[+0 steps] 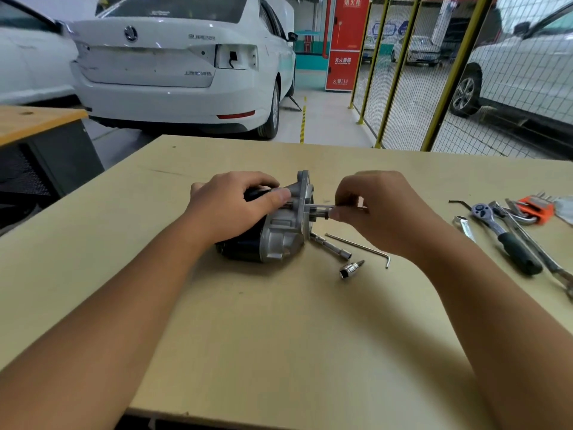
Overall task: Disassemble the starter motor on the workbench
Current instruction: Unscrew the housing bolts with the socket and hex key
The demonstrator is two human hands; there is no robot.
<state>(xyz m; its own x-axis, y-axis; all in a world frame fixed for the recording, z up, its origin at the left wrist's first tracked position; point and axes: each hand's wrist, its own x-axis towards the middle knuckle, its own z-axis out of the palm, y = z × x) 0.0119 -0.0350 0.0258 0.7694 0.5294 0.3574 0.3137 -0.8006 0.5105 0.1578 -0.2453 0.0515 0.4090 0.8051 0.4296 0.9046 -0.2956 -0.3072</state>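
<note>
Centrally on the workbench [279, 336] lies one starter motor [276, 234], on its side, black body toward the left and silver housing toward the right, well back from the near edge and clear of the far one. Bare board stretches wide in front of it and to its left. The left hand [235, 206] grips the motor from above, fingers curled over the body, thumb on the housing. The right hand [372, 209] pinches a thin tool [322, 208] whose tip meets the housing face. Just right of the motor lie three loose pieces: one socket extension [333, 247], one hex key [359, 246], one small socket [350, 269]. Near the right edge sit one ratchet [508, 240], one orange hex-key set [535, 209], and some wrenches I cannot count.
</note>
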